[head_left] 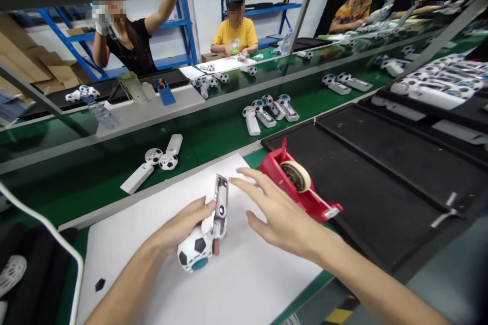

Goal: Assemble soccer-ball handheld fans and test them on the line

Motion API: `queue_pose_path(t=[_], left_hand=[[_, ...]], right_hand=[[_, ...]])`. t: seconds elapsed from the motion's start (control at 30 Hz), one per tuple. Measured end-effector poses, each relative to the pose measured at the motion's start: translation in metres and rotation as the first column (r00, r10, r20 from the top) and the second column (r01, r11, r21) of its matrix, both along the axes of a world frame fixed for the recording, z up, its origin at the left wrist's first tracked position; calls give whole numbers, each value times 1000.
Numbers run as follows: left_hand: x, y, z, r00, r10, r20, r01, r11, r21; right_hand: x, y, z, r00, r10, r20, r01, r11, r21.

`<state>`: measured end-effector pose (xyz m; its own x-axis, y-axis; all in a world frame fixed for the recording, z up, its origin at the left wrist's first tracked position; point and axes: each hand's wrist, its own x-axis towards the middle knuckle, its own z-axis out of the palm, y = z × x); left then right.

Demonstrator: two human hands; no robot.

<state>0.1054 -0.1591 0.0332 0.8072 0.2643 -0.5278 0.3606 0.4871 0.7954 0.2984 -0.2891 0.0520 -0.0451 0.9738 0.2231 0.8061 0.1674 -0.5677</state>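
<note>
A football-patterned handheld fan (196,249) is held by my left hand (188,223), with its handle pointing up and its inner parts showing. The ball-shaped head hangs at the lower left, with a blue-green patch at its bottom. My right hand (272,208) is just right of the handle, fingers spread and holding nothing. White paper (244,284) lies under both hands. On its left side sits a small black pentagon piece (99,285).
A red tape dispenser (297,180) stands right of the paper, beside black trays (381,172). More fans (168,160) lie on the green conveyor (213,137). A white cable (57,233) curves at the left. Several people sit across the line.
</note>
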Motion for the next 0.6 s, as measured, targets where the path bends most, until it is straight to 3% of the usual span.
queue_pose_path(t=[0.03,0.1,0.2,0.3,0.37,0.47,0.53,0.6], left_hand=[[3,-1,1,996,-83,14,83,996,-32],[9,-2,2,974,-221,53,225,969,-100],[17,-1,7,969,-244,27,246,958,-146],[17,11,15,982,-185,-23,184,982,-51],[13,23,25,986,-167,22,162,978,133],[7,40,44,995,-73,69,32,881,472],[7,47,57,997,28,73,-63,841,537],[12,53,66,987,131,89,-158,845,511]], right_hand=[[2,4,6,987,96,130,-104,993,51],[5,15,18,910,280,306,-300,954,20],[9,32,32,818,429,383,-387,904,-185],[16,44,36,811,432,394,-303,887,-347],[21,51,36,845,379,378,-229,894,-385],[26,55,39,932,277,234,-169,903,-395],[28,55,45,960,273,57,-224,877,-425],[30,53,51,960,261,-96,-276,844,-459]])
